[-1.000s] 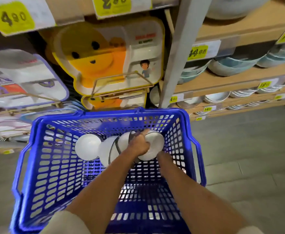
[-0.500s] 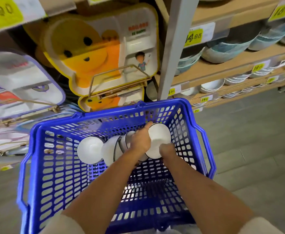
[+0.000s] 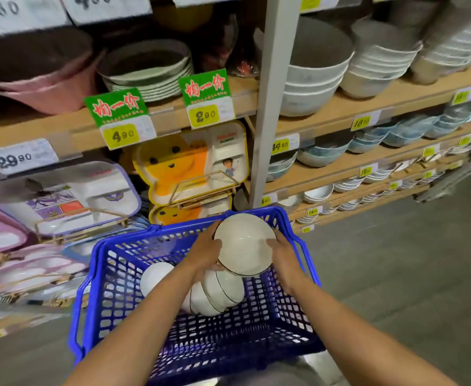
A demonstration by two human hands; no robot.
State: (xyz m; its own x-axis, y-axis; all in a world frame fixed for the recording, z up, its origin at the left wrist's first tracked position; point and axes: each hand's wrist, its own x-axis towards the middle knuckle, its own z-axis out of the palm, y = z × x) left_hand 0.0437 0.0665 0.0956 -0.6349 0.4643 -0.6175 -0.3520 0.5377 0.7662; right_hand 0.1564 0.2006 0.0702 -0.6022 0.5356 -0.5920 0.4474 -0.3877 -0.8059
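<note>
A blue plastic basket [image 3: 109, 277] stands on the floor in front of store shelves. Both hands hold a stack of white bowls [image 3: 242, 243] with thin dark rim lines, lifted to about the level of the basket's far rim. My left hand [image 3: 205, 250] grips the stack's left side and my right hand [image 3: 283, 253] grips its right side. The lower bowls of the stack [image 3: 217, 293] hang tilted below the top one. Another white bowl [image 3: 155, 277] lies inside the basket to the left.
Wooden shelves [image 3: 326, 112] behind the basket carry stacked bowls, plates and price tags. A grey metal upright [image 3: 273, 101] rises just behind the basket. Children's divided trays [image 3: 189, 168] stand on racks at left. Grey floor [image 3: 410, 274] stretches to the right.
Both hands have lifted the stack of bowls up from inside the basket to its far rim. The camera has tilted upward, showing more shelves.
</note>
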